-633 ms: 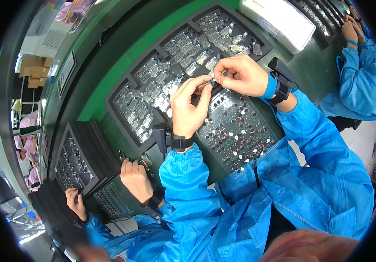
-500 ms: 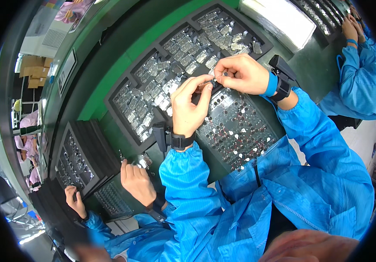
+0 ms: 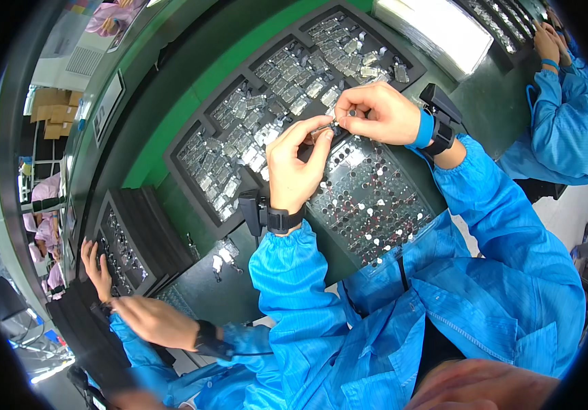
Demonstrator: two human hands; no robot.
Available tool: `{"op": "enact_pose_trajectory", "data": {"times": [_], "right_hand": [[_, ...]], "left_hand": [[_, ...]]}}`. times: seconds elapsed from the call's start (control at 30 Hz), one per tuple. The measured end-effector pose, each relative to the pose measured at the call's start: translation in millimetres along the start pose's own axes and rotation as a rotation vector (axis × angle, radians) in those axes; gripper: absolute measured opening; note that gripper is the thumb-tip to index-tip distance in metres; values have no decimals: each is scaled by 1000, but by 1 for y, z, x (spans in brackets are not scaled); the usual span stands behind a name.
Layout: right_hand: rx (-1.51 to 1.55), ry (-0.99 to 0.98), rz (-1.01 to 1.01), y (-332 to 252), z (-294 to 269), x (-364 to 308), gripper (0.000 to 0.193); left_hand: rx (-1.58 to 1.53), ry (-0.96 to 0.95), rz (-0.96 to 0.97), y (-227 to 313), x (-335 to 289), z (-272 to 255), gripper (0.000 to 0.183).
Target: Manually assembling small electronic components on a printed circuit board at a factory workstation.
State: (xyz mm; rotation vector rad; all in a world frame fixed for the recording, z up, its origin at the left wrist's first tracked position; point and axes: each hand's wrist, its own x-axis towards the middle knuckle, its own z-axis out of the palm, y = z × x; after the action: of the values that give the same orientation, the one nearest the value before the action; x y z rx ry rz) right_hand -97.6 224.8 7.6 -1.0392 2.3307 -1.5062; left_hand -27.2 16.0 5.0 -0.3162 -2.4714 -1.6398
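Observation:
My left hand is closed in a pinch on a small metallic part, mostly covered by its fingers. Against that part's right end, thumb and forefinger of my right hand press together. A small dark round disc shows between my right fingers; whether it joins the metallic part cannot be made out. Below both hands lies a clear tray with many dark and white discs on thin red wires. Behind them stands a black foam tray whose compartments hold many small metallic parts.
On my left, a co-worker's hands are over a stack of black foam trays. A few loose metallic parts lie on the green bench between us. At the far right are another person's hands and a bright white panel.
My hands have barely shifted, still meeting at the small part. The co-worker's nearer hand has swung left, away from the loose parts, and their other hand has risen along the foam trays.

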Motion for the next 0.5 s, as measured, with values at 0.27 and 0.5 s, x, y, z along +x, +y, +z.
{"op": "enact_pose_trajectory", "data": {"times": [0.27, 0.5], "right_hand": [[12, -26, 7, 2, -1, 1, 14], [31, -6, 12, -2, -3, 1, 15]], "left_hand": [[-17, 50, 59, -3, 2, 3, 20], [-108, -9, -48, -9, -1, 1, 24]]}}
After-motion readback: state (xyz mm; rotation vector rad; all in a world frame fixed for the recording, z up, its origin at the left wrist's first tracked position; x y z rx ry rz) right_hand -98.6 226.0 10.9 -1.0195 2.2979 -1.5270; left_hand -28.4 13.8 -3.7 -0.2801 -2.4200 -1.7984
